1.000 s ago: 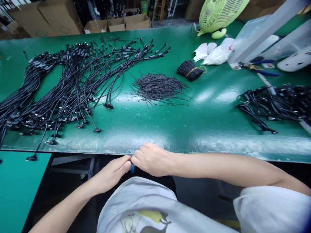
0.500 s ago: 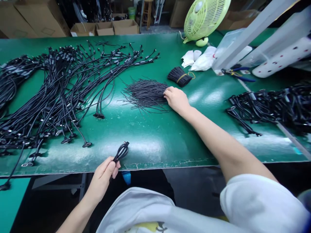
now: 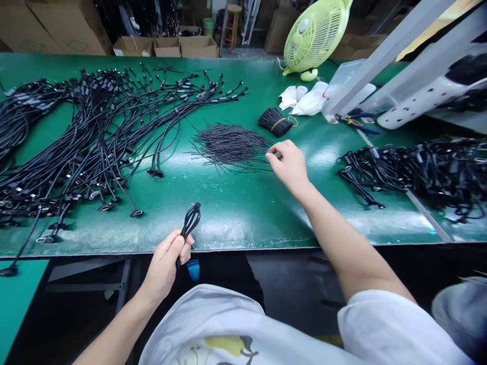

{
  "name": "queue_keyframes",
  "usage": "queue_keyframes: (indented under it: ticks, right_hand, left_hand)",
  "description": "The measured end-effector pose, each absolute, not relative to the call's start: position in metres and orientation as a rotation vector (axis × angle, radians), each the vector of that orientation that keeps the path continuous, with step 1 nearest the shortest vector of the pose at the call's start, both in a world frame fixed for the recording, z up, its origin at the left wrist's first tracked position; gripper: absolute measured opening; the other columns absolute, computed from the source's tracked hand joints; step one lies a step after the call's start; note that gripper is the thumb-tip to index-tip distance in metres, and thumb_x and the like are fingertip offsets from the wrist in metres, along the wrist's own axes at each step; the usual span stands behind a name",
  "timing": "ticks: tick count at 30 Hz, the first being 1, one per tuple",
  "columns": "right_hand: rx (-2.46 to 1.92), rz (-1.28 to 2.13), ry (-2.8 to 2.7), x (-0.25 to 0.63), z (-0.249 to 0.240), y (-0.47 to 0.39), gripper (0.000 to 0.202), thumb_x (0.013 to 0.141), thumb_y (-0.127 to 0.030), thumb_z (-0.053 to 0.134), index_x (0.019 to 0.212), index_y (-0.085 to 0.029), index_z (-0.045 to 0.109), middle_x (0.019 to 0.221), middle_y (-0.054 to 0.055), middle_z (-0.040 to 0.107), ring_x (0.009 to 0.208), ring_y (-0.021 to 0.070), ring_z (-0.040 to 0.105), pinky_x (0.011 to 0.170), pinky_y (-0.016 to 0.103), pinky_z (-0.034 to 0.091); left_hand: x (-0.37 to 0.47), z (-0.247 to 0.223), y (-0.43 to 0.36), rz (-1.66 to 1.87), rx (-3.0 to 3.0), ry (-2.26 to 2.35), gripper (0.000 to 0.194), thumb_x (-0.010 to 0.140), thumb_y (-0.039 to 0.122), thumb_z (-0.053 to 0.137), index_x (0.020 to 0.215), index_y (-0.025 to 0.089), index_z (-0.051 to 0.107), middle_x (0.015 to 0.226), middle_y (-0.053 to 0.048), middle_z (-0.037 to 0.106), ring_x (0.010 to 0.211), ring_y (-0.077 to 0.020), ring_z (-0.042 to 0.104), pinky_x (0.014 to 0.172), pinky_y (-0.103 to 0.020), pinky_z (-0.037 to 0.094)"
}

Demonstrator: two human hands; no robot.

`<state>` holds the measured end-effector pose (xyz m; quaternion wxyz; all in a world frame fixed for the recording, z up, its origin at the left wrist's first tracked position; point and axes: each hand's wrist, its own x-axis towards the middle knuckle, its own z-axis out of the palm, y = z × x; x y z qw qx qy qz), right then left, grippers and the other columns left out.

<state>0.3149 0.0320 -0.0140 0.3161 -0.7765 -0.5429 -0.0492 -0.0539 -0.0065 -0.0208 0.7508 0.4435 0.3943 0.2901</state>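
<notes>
My left hand is closed around a folded black cable, whose looped end sticks up above the thumb over the table's front edge. At the right end of a loose pile of thin black twist ties, my right hand pinches thumb and forefinger together. A thin strand reaches its fingertips, though the tips partly hide it. Just behind the pile lies a bundle of black twist ties bound with a yellow band.
Many unfolded black cables spread over the left of the green table. Folded cables are heaped at right. Farther back are pliers, white paper, a green fan and slanting metal posts.
My right hand has drawn slightly right, off the end of the twist tie pile, with its fingers pinched. My left hand still grips the folded cable, now held more upright.
</notes>
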Motion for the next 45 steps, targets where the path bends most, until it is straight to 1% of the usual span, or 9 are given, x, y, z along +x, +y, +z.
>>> queue_keyframes:
  ticks: [6, 9, 17, 23, 30, 34, 37, 41, 45]
  right_hand:
    - [-1.644, 0.379, -1.687, 0.194, -0.007, -0.031, 0.013, 0.084, -0.020, 0.051, 0.072, -0.020, 0.054, 0.076, 0.002, 0.054, 0.068, 0.0136, 0.051, 0.063, 0.025, 0.042]
    - [-1.465, 0.563, -1.907, 0.144, -0.011, -0.062, 0.013, 0.089, -0.020, 0.049, 0.078, -0.019, 0.056, 0.081, 0.002, 0.057, 0.065, 0.0106, 0.051, 0.059, 0.022, 0.042]
    - [-0.837, -0.552, -2.613, 0.121, 0.001, -0.049, 0.026, 0.095, -0.011, 0.036, 0.087, -0.016, 0.060, 0.105, 0.009, 0.065, 0.090, 0.0178, 0.055, 0.075, 0.032, 0.040]
    - [-0.666, -0.650, -2.876, 0.115, 0.026, -0.047, 0.028, 0.094, -0.009, 0.036, 0.105, -0.012, 0.061, 0.102, 0.013, 0.062, 0.086, 0.0198, 0.053, 0.075, 0.035, 0.038]
    - [-0.537, -1.020, -3.192, 0.101, 0.029, -0.057, 0.037, 0.083, -0.002, 0.034, 0.083, -0.017, 0.068, 0.074, 0.010, 0.055, 0.065, 0.0212, 0.042, 0.058, 0.036, 0.031]
    - [-0.709, -0.743, -3.123, 0.100, 0.023, -0.045, 0.031, 0.081, 0.000, 0.037, 0.068, -0.017, 0.060, 0.061, 0.006, 0.047, 0.056, 0.0184, 0.036, 0.052, 0.034, 0.024]
    - [-0.963, -0.542, -2.892, 0.098, 0.016, -0.029, 0.024, 0.081, -0.003, 0.042, 0.070, -0.015, 0.059, 0.061, 0.005, 0.050, 0.054, 0.0167, 0.041, 0.051, 0.032, 0.022]
    - [-1.258, -0.103, -2.389, 0.087, 0.006, -0.019, 0.025, 0.092, -0.016, 0.042, 0.074, -0.016, 0.059, 0.068, 0.004, 0.059, 0.060, 0.0149, 0.052, 0.056, 0.028, 0.031]
    - [-1.292, 0.596, -1.859, 0.083, -0.002, -0.024, 0.028, 0.097, -0.031, 0.041, 0.080, -0.018, 0.059, 0.075, 0.002, 0.063, 0.066, 0.0143, 0.057, 0.061, 0.024, 0.039]
  left_hand:
    - [-0.036, -0.016, -0.016, 0.658, 0.775, 0.740, 0.043, 0.085, 0.042, 0.064, 0.119, 0.017, 0.053, 0.059, 0.007, 0.037, 0.050, -0.0070, 0.030, 0.049, -0.020, 0.026]
    - [-0.034, -0.021, -0.018, 0.696, 0.842, 0.747, 0.038, 0.088, 0.041, 0.058, 0.115, 0.014, 0.059, 0.062, 0.005, 0.039, 0.051, -0.0073, 0.032, 0.049, -0.020, 0.028]
    - [-0.054, -0.030, -0.020, 0.675, 1.715, 0.963, 0.025, 0.085, 0.018, 0.049, 0.098, 0.019, 0.071, 0.096, -0.006, 0.067, 0.094, -0.0219, 0.059, 0.089, -0.033, 0.042]
    - [-0.063, -0.026, -0.019, 0.509, 1.271, 0.826, 0.019, 0.080, 0.027, 0.055, 0.067, 0.015, 0.060, 0.058, 0.002, 0.049, 0.059, -0.0119, 0.045, 0.059, -0.024, 0.038]
    - [-0.063, -0.026, -0.025, 0.397, 1.039, 0.827, 0.018, 0.075, 0.029, 0.058, 0.078, 0.013, 0.064, 0.053, 0.007, 0.036, 0.050, -0.0076, 0.028, 0.049, -0.022, 0.022]
    - [-0.066, -0.016, -0.031, 0.453, 1.122, 0.875, 0.013, 0.075, 0.017, 0.055, 0.082, 0.016, 0.066, 0.060, 0.004, 0.049, 0.060, -0.0112, 0.044, 0.062, -0.025, 0.038]
    - [-0.067, -0.006, -0.028, 0.627, 1.030, 0.867, 0.033, 0.073, 0.010, 0.057, 0.102, 0.020, 0.067, 0.091, -0.001, 0.065, 0.097, -0.0174, 0.055, 0.093, -0.030, 0.039]
    - [-0.063, -0.006, -0.016, 0.867, 0.838, 0.765, 0.031, 0.088, 0.027, 0.049, 0.113, 0.018, 0.066, 0.110, -0.008, 0.065, 0.113, -0.0229, 0.053, 0.102, -0.036, 0.036]
    - [-0.071, -0.009, -0.011, 1.055, 1.270, 0.814, 0.030, 0.089, 0.024, 0.052, 0.114, 0.022, 0.068, 0.121, -0.008, 0.056, 0.117, -0.0233, 0.047, 0.102, -0.037, 0.036]
